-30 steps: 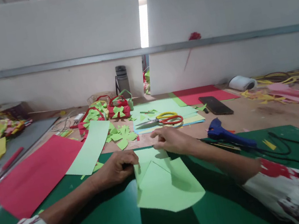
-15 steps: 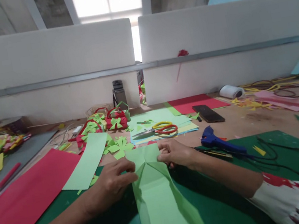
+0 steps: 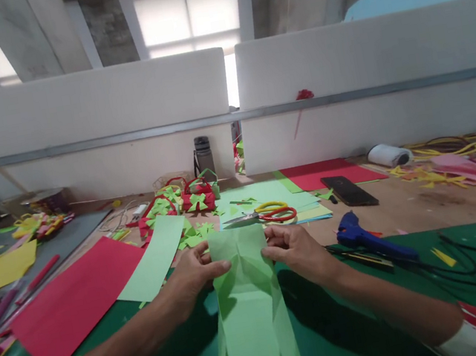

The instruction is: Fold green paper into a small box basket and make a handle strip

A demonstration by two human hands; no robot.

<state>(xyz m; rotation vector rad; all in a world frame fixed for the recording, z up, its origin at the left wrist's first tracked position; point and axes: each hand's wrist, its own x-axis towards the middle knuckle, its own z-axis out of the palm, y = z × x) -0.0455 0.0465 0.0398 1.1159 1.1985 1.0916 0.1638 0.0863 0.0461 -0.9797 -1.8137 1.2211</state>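
Note:
A long light green paper sheet (image 3: 249,317) with fold creases is raised off the dark green cutting mat (image 3: 474,265) and hangs toward me. My left hand (image 3: 194,271) pinches its left edge near the top, fingers closed on the paper. On the opposite edge, at the same height, my right hand (image 3: 294,249) holds the sheet the same way. Just beyond the paper's top edge lie scissors with yellow and red handles (image 3: 267,213) on a stack of pale sheets.
A red sheet (image 3: 73,299) and a light green strip (image 3: 155,257) lie at left. A blue glue gun (image 3: 370,233) with black cable lies at right, a black phone (image 3: 349,190) behind it. Red and green paper baskets (image 3: 181,197), scraps and a grey bottle (image 3: 203,154) stand by the white partition.
The green paper lay folded flat on the mat one second ago. Both hands have since unfolded it and lifted it upright; the camera has tilted up.

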